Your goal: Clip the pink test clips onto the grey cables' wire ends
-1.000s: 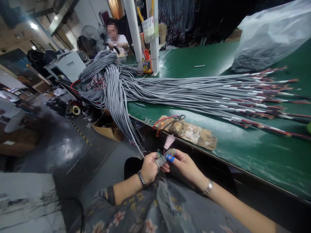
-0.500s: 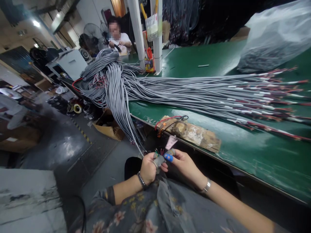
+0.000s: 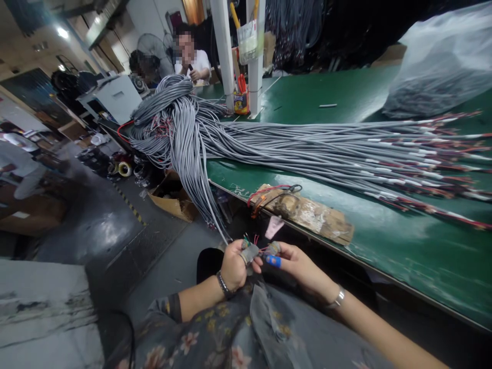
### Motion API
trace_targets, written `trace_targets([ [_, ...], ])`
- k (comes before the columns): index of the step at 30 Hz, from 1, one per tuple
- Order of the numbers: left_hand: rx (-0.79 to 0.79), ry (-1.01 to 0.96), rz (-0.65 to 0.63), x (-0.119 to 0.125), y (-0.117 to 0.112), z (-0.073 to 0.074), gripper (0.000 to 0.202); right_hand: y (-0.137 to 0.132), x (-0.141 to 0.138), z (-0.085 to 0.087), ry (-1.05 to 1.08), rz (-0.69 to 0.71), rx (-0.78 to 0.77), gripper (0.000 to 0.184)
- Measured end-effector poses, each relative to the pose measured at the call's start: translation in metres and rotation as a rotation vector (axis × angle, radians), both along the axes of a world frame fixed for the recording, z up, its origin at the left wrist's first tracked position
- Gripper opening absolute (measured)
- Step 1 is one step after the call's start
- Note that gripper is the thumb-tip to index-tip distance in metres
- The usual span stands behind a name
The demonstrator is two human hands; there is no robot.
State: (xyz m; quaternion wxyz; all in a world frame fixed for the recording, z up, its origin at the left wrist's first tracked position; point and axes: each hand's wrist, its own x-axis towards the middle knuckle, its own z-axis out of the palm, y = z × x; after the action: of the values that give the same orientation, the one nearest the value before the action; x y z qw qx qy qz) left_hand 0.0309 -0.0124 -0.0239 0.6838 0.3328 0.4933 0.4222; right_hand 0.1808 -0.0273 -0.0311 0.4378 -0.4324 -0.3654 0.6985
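Note:
My left hand [image 3: 235,266], its thumb wrapped in grey tape, is closed around the end of a grey cable [image 3: 223,231]. Thin red and green wires [image 3: 255,239] fan out above that thumb. My right hand [image 3: 302,262], with grey tape and a blue wrap on its fingers, pinches the tip of one thin wire from the same end. Both hands are over my lap, in front of the table edge. The held cable hangs from a large bundle of grey cables [image 3: 269,141] on the table, whose stripped ends point right.
The green table [image 3: 384,220] carries a wooden board [image 3: 313,218] with clips and leads at its front edge. A plastic bag [image 3: 434,66] stands back right; a white post [image 3: 223,56] rises behind the bundle. A cardboard box [image 3: 172,200] sits on the floor. Another person [image 3: 198,64] works at the back.
My right hand has moved a little to the right, away from the left, opening a small gap between them. My left hand keeps its grip. The view has shifted slightly.

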Motion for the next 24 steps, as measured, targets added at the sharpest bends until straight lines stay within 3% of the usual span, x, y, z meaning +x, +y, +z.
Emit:
trace_targets([
  [5,-0.012,-0.054,-0.098,0.001,0.0,0.009,0.043,0.012,0.01,-0.006,0.245,-0.162,-0.101,0.042],
  [11,-0.032,-0.168,-0.135,0.013,0.007,0.022,0.042,0.029,0.001,0.003,0.253,-0.194,-0.028,0.049],
  [24,-0.099,-0.231,-0.088,0.016,0.01,0.014,0.043,0.032,-0.005,0.009,0.337,-0.242,-0.125,0.045],
])
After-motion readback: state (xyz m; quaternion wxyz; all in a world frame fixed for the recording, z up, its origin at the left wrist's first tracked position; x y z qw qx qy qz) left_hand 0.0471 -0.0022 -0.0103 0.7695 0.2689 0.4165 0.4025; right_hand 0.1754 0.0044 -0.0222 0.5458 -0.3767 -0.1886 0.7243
